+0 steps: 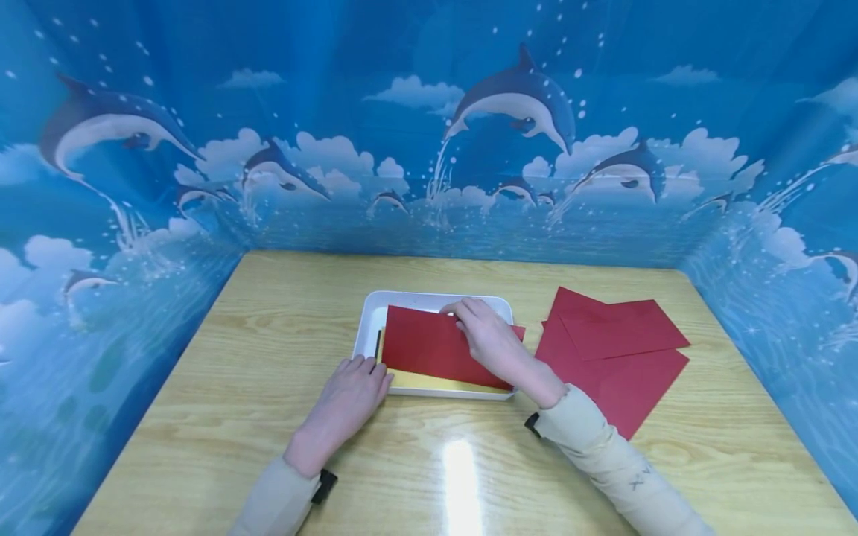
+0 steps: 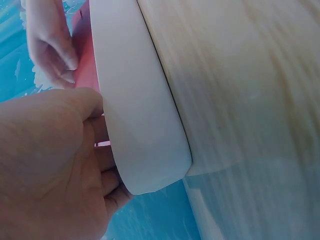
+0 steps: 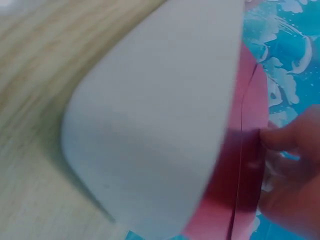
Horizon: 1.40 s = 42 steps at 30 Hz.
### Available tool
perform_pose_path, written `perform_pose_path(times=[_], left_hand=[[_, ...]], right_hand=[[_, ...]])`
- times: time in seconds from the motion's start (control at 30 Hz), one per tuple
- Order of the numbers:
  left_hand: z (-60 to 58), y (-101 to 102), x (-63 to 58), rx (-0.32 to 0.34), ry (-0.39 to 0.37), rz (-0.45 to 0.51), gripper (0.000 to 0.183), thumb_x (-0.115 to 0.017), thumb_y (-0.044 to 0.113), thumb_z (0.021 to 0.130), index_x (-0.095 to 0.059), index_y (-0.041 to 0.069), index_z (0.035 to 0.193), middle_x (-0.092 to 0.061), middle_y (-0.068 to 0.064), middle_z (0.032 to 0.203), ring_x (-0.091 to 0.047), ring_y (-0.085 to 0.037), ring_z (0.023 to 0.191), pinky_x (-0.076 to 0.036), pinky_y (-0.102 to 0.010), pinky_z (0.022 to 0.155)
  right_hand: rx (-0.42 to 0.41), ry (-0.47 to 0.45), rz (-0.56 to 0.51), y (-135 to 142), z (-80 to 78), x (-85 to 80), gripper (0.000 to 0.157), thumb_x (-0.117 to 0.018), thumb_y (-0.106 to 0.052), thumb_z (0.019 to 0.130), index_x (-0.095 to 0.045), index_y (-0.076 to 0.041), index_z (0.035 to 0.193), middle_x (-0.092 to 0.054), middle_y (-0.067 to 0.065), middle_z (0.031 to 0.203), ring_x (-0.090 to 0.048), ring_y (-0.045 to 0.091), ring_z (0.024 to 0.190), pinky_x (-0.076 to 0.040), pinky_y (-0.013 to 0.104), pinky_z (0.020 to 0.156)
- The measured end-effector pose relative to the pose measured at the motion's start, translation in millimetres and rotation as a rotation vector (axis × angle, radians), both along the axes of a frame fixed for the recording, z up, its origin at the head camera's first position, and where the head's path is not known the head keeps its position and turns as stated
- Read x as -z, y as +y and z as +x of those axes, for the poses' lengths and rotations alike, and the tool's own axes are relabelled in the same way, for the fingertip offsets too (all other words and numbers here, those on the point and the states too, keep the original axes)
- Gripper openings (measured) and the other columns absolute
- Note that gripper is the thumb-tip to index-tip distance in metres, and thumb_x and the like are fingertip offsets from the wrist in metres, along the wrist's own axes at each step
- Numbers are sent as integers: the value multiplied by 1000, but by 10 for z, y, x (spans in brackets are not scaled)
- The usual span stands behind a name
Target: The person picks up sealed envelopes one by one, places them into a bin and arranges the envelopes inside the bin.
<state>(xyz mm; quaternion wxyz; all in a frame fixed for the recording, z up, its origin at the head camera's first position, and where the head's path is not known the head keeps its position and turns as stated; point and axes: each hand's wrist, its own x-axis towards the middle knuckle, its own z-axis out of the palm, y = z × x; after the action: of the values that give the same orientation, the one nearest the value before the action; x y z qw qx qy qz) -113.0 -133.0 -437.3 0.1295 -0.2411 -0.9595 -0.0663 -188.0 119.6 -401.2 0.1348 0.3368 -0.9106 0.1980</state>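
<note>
A shallow white tray point(image 1: 439, 299) holds red paper envelopes and a yellow sheet point(image 1: 429, 381). My right hand point(image 1: 492, 339) reaches over the tray and pinches the upper edge of a red envelope point(image 1: 422, 339). In the right wrist view, the thumb and fingers of the right hand point(image 3: 292, 165) are at the edge of the red paper point(image 3: 252, 145). At the tray's front left corner, my left hand point(image 1: 351, 394) has its fingers curled over the rim. The tray wall point(image 2: 140, 100) hides the fingertips of the left hand point(image 2: 50, 155) in the left wrist view.
More red envelopes point(image 1: 620, 327) lie overlapping on the wooden table point(image 1: 281, 320), right of the tray. A thin black strip point(image 1: 378, 346) shows inside the tray's left side. A blue dolphin-print curtain point(image 1: 415, 149) closes off the back and sides.
</note>
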Motion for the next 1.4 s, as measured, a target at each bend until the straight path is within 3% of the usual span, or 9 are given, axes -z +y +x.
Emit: perform_pose_path(times=[0.27,0.53,0.73,0.97,1.2,1.4], left_hand=[[1,-1,3,12,29,8,19,-67,22,98,-64,6,88,-62,-6,82,-53,-24,77,-44,-34,69],[3,5,-14,14,40,-4,21,-66,23,99,-65,5,86,-63,-6,82,-53,-23,75,-44,-34,67],[8,1,-15,16,50,-12,22,-66,23,99,-66,5,86,-62,-5,80,-51,-21,73,-43,-33,66],[8,-5,-7,16,33,-14,22,-65,23,100,-66,6,87,-61,-5,80,-50,-22,73,-43,-33,66],[1,-9,14,18,40,-23,22,-64,24,100,-65,7,87,-62,-5,81,-51,-22,74,-43,-33,66],[6,-10,2,9,10,-13,22,-64,23,101,-65,6,87,-61,-5,82,-51,-22,75,-44,-34,67]], right_hand=[[-16,-2,107,64,17,112,42,-72,-4,93,-64,-5,134,-63,7,106,-59,22,94,-52,35,80],[35,-61,103,220,77,132,46,-71,-10,95,-59,-2,139,-64,14,130,-61,32,117,-50,49,97],[75,-25,40,500,104,67,47,-72,-6,93,-59,-4,138,-62,14,133,-59,34,121,-49,53,95],[169,21,42,984,158,36,50,-72,-3,91,-57,0,139,-59,21,133,-56,39,121,-48,58,94],[344,-112,180,1509,279,93,57,-69,-5,94,-46,8,145,-49,31,141,-46,49,130,-44,65,97],[420,-367,352,1803,377,186,64,-68,-12,95,-39,14,146,-33,41,149,-32,59,136,-40,67,102]])
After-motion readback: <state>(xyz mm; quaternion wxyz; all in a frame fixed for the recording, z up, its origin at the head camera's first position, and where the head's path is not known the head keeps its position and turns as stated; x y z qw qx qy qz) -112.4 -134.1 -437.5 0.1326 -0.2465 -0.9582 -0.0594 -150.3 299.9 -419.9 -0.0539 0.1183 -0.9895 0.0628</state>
